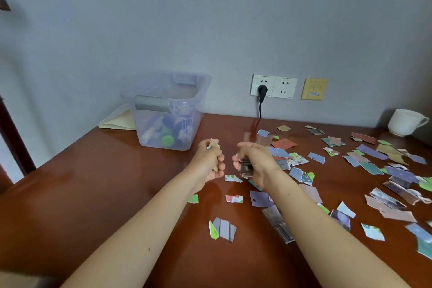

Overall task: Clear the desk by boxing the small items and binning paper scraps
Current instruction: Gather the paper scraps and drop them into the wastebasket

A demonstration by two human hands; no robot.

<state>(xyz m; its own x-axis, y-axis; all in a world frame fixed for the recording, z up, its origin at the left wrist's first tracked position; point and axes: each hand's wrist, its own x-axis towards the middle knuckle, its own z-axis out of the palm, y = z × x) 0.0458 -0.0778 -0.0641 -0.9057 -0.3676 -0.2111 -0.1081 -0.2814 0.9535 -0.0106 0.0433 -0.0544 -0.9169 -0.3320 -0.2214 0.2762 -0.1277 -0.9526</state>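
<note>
Progress: the small items [168, 140] already lie in the translucent lidless plastic box [163, 112] at 11 o'clock on the glossy red-brown wooden bench [93, 182]; no bin shows. Many torn, flat, multicoloured paper scraps [371, 151] are left to bin, mostly from 1 to 4 o'clock. Your left hand [211, 161] fingers clench pale scraps; your right hand [253, 161] fingers clench a dark stack.

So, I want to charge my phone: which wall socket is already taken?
The left white socket: a black plug sits in it; the right white socket is free.
</note>
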